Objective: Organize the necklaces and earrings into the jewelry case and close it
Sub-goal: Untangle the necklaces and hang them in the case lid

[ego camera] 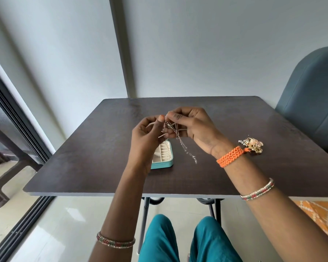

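Observation:
A thin silver necklace [178, 134] hangs between both hands above the dark table [83, 157], its loose end dangling down toward the tabletop. My left hand [150, 135] pinches the chain near its top with curled fingers. My right hand [189, 125] pinches the same chain from the right side. Below the hands sits the teal jewelry case [164, 159], open, with pale compartments inside; my left wrist hides part of it. A small heap of gold and stone jewelry [252, 145] lies on the table to the right, behind my right wrist.
A blue-grey chair [311, 103] stands at the table's right side. A grey wall runs behind the table. A sliding glass door frame [17, 120] is at the left. My knees in teal trousers are under the table's near edge.

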A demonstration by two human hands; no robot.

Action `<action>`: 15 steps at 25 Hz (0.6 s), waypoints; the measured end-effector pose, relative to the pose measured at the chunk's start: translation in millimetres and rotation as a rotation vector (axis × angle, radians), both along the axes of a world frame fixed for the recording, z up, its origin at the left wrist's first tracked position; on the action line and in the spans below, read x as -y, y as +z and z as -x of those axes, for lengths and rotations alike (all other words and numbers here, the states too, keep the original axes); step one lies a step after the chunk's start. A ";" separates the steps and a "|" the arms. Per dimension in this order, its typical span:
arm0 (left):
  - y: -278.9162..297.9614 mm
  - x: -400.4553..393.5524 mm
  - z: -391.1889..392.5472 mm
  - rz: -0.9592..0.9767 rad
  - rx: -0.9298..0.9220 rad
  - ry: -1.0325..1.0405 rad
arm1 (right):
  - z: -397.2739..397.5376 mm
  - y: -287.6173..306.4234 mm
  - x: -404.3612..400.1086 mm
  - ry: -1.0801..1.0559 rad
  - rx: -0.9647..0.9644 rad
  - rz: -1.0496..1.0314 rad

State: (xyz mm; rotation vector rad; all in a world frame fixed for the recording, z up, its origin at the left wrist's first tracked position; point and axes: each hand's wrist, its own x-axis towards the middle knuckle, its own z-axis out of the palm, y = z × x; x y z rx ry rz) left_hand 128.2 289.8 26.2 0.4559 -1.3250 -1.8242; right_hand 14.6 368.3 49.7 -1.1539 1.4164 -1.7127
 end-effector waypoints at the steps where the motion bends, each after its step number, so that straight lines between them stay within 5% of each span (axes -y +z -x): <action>1: -4.0 -2.3 -1.3 -0.021 0.004 -0.027 | -0.1 -2.8 -0.1 -0.030 -0.001 -0.008; 15: -15.2 -1.8 -3.8 0.168 0.190 0.111 | 3.1 -9.3 -3.9 -0.130 -0.052 -0.065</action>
